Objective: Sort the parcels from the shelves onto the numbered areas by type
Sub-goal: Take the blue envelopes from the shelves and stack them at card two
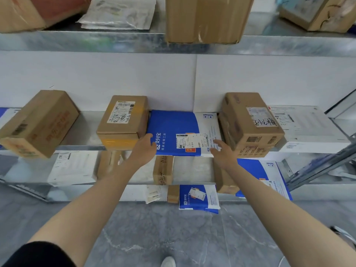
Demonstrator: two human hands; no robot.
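A flat blue and white mailer (pixel 173 126) with a shipping label lies on the middle shelf (pixel 81 130) between two cardboard boxes. My left hand (pixel 143 149) rests at its front left corner, fingers apart, touching the blue part. My right hand (pixel 221 151) touches its front right corner on the white part, fingers spread. Neither hand has closed around it. A labelled brown box (pixel 123 120) stands just left of the mailer, and a taller stack of brown boxes (pixel 250 124) stands just right of it.
A tilted brown box (pixel 38 122) sits far left and a flat white parcel (pixel 308 128) far right on the same shelf. Boxes and a plastic bag (pixel 119 12) fill the upper shelf. Lower shelves hold more mailers (pixel 198 197) and small boxes (pixel 163 170). Grey floor lies below.
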